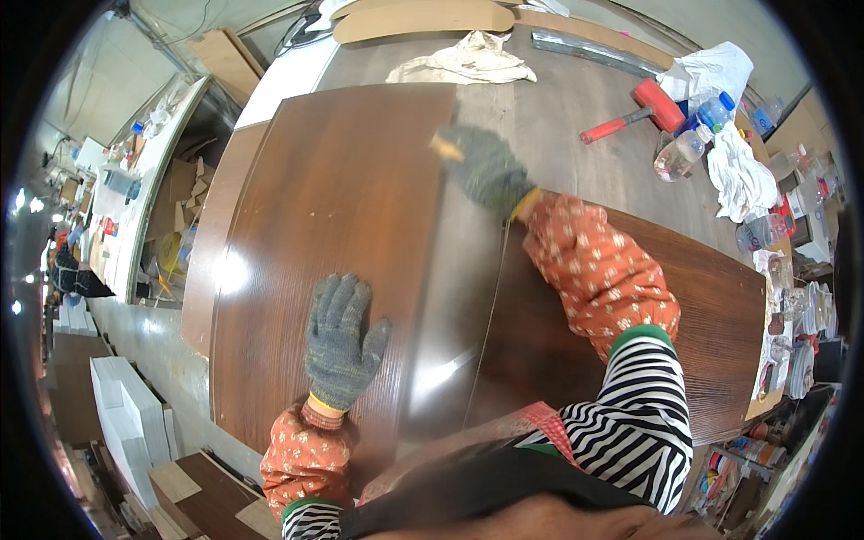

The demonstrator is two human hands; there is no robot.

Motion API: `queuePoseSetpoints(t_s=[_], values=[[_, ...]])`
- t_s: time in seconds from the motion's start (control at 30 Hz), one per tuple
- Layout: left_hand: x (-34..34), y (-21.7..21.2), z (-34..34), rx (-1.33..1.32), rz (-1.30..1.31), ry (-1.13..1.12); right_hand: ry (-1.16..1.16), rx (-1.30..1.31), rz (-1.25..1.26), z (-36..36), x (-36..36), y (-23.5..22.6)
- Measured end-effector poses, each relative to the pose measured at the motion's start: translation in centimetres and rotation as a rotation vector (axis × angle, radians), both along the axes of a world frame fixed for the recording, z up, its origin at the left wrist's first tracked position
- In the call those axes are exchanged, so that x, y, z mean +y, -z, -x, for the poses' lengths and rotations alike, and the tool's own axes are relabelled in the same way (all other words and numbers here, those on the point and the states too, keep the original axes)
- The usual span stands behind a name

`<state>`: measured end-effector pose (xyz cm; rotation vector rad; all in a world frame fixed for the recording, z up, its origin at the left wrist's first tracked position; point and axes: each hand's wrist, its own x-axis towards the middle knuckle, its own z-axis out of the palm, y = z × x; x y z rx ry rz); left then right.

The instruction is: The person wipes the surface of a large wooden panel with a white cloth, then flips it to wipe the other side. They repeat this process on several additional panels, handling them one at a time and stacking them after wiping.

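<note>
My left hand (342, 346), in a grey knitted glove, lies flat with fingers stretched on a dark brown wood-grain panel (315, 189). My right hand (486, 166), gloved alike and smeared by motion, is at the panel's far right edge, with its fingers curled. A small pale yellow piece (446, 148) sticks out from those fingers; blur hides what it is. A second dark brown panel (630, 297) lies to the right, partly under my right forearm. Between the two panels runs a strip of the grey tabletop (463, 279).
A red mallet (661, 103), plastic bottles (684, 153) and white cloths (740, 171) lie at the far right. At the back are a cream cloth (468, 61) and a metal strip (594, 52). White boards (126, 414) stand on the floor at left.
</note>
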<state>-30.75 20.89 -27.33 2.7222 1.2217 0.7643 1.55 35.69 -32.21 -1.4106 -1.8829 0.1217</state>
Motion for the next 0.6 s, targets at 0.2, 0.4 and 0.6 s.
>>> queuePoseSetpoints(t_s=[0.2,0.4,0.6], values=[[0.1,0.2,-0.2,0.006,-0.028,0.015,-0.090,-0.170,0.010,0.9,-3.8,0.6],[0.1,0.0,-0.1,0.045,0.006,0.008,0.071,-0.090,0.023,-4.6,8.0,0.0],[0.1,0.2,0.1,0.050,0.005,-0.002,0.208,0.070,0.065,-5.7,11.0,-0.1]])
